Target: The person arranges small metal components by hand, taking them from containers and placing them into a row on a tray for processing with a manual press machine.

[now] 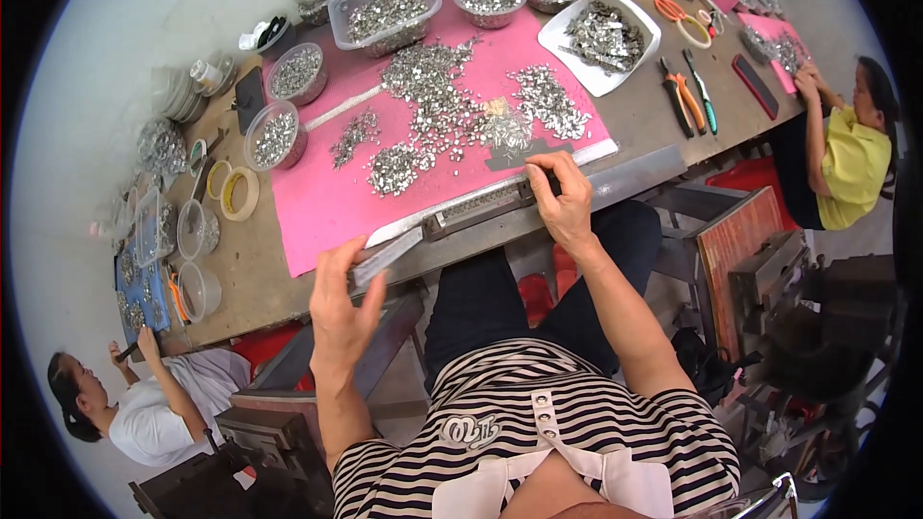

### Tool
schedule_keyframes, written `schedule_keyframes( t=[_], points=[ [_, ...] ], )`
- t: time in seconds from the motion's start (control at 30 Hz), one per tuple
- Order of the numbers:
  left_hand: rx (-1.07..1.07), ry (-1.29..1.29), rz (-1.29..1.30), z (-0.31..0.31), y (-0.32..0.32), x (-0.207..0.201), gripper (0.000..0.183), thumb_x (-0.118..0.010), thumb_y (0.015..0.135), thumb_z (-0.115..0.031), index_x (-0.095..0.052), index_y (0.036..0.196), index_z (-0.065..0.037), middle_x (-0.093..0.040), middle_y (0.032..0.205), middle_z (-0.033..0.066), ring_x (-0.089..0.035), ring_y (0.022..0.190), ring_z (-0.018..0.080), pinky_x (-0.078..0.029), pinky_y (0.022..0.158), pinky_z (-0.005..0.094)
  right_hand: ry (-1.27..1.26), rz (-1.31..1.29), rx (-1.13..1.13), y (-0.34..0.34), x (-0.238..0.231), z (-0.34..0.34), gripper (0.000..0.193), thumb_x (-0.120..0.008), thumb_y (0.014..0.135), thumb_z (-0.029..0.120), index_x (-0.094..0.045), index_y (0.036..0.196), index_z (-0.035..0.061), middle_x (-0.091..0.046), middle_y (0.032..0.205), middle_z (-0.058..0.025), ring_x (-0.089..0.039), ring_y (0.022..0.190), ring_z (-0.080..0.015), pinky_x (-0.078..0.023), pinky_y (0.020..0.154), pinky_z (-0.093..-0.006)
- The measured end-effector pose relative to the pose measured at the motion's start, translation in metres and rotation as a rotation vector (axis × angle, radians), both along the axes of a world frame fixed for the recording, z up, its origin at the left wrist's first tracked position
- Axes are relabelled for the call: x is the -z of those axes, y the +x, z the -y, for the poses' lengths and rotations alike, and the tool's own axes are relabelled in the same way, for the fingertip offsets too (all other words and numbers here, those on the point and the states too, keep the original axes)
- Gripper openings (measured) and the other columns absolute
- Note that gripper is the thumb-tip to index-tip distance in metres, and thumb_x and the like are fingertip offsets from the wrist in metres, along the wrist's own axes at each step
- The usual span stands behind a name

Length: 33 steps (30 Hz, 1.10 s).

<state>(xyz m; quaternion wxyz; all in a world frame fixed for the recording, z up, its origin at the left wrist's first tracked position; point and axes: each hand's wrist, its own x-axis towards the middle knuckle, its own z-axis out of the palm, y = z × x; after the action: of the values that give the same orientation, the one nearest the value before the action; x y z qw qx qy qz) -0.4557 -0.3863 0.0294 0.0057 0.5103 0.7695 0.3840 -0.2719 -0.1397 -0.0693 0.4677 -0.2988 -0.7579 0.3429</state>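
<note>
At the near edge of the bench, my left hand (346, 306) is closed around a flat, shiny grey strip (386, 256) between thumb and fingers. The strip sticks out toward a long narrow metal bar with a slotted channel (476, 211), which lies along the edge of a pink mat (322, 202). My right hand (563, 194) is bent in a pinch over the bar's right end. Whatever sits between those fingertips is too small to make out. Just beyond them are a dark grey plate (505, 161) and a heap of small silver metal parts (428, 86).
Clear plastic tubs (385, 14) and a white tray (601, 38) of metal pieces stand at the back. Orange-handled pliers (681, 96), tweezers (700, 91) and scissors (685, 21) lie right; tape rolls (238, 194) lie left. People work at both sides.
</note>
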Motion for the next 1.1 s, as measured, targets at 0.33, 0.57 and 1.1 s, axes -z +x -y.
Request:
schedule_keyframes(
  t=[0.33,0.57,1.1],
  points=[
    [0.260,0.010,-0.254,-0.117,0.033,0.070,0.040,-0.081,0.084,-0.021,-0.070,0.120,-0.009,-0.053,0.098,0.0094,-0.053,0.092,0.0264,-0.041,0.080,0.0418,0.413,0.304,0.130,0.032,0.005,0.000,0.029,-0.069,0.088,0.002,-0.067,0.117,-0.0019,-0.063,0.098,-0.0109,-0.061,0.094,-0.0269,-0.044,0.085,-0.0421],
    [0.075,0.010,-0.325,-0.105,0.042,0.082,0.043,-0.081,0.083,-0.022,-0.073,0.125,-0.017,-0.056,0.108,0.0072,-0.053,0.102,0.0261,-0.035,0.093,0.0449,-0.014,0.052,-0.068,0.026,-0.018,0.034,0.019,-0.068,0.090,-0.004,-0.073,0.108,-0.0026,-0.072,0.096,-0.0157,-0.069,0.081,-0.0279,-0.054,0.073,-0.0342],
    [0.075,0.050,-0.103,-0.106,0.035,0.065,0.031,-0.079,0.085,-0.013,-0.070,0.114,-0.013,-0.064,0.101,0.0045,-0.061,0.100,0.0241,-0.029,0.109,0.0517,0.256,0.196,-0.154,-0.057,-0.031,-0.104,0.010,-0.066,0.092,0.005,-0.071,0.099,0.0001,-0.067,0.089,-0.0175,-0.067,0.083,-0.0365,-0.052,0.074,-0.0439]
  ],
)
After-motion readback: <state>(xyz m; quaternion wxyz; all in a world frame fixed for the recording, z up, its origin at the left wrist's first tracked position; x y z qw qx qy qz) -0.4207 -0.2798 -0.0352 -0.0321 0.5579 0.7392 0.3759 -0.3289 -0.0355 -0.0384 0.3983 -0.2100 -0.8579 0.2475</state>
